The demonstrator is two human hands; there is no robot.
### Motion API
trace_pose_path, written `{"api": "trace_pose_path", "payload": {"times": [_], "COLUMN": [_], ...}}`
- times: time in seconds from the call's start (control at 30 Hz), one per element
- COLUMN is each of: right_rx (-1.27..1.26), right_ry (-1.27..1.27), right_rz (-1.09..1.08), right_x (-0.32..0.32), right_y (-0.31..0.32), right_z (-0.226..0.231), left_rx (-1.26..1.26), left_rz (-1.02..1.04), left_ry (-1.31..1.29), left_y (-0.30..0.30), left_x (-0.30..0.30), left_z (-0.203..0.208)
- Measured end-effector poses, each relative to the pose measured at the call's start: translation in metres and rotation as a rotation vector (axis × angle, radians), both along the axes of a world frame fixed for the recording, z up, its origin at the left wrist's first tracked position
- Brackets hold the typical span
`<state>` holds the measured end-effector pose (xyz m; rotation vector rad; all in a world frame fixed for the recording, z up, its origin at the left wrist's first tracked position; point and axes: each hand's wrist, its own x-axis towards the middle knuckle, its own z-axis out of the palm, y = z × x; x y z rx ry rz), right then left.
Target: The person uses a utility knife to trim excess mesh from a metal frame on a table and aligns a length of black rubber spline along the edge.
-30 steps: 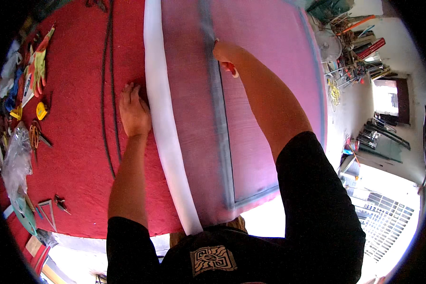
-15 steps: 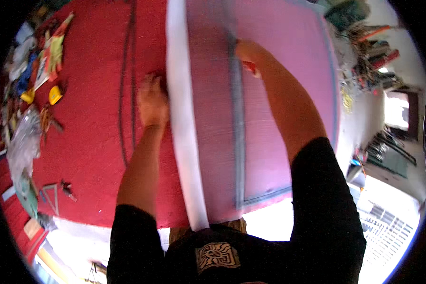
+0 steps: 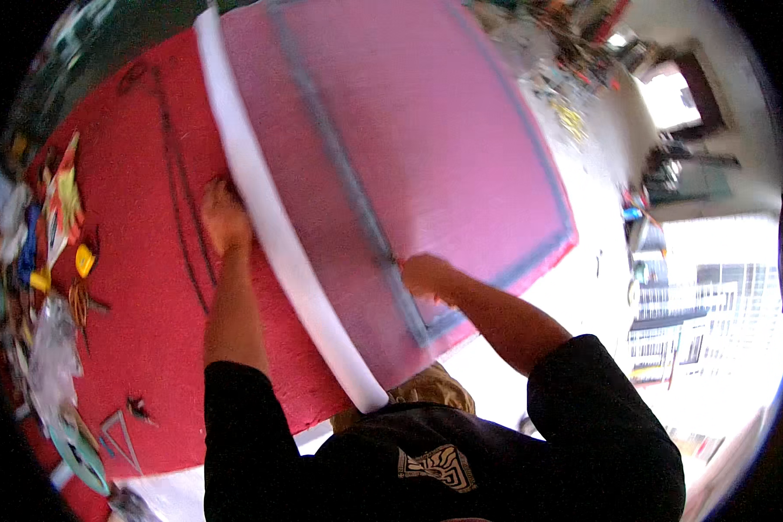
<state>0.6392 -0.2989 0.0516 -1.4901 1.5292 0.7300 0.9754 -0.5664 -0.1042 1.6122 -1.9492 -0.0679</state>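
Note:
A sheer whitish mesh lies over a grey frame on a red-covered table. Along the mesh's left side runs a long white roll, reaching down to my waist. My left hand rests open on the red cover, right against the left side of this roll. On the mesh, my right hand is closed, its fingertips at the frame's long bar near the front corner. Whatever it grips is mostly hidden; only a dark tip shows at the bar.
Two dark cord-like lines run along the red cover left of the roll. Gloves, a yellow item, a clear plastic bag and a triangular metal piece lie along the left side. Clutter stands beyond the far right edge.
My right hand has come down the frame's long bar toward me, to near the front corner. My left hand stays beside the roll. The whole view has turned, slanting the frame and roll.

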Motion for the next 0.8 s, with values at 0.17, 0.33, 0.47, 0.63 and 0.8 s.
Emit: {"api": "trace_pose_path", "payload": {"times": [0.17,0.33,0.47,0.63,0.8], "right_rx": [0.404,-0.143,-0.040,-0.040,-0.044], "right_ry": [0.018,-0.004,0.031,0.107,0.107], "right_rz": [-0.258,-0.394,-0.632,-0.819,-1.076], "right_x": [0.003,-0.032,-0.063,-0.104,-0.139], "right_y": [0.165,0.318,0.398,0.562,0.692], "right_z": [0.024,0.037,0.052,0.000,-0.007], "left_rx": [0.225,0.257,0.405,0.409,0.289], "left_rz": [-0.199,0.011,-0.350,-0.765,-0.535], "left_ry": [-0.014,0.371,0.671,0.089,-0.293], "left_y": [0.026,0.136,0.235,0.355,0.373], "left_x": [0.000,-0.033,-0.069,-0.250,-0.371], "left_z": [0.021,0.101,0.089,0.158,0.144]}}
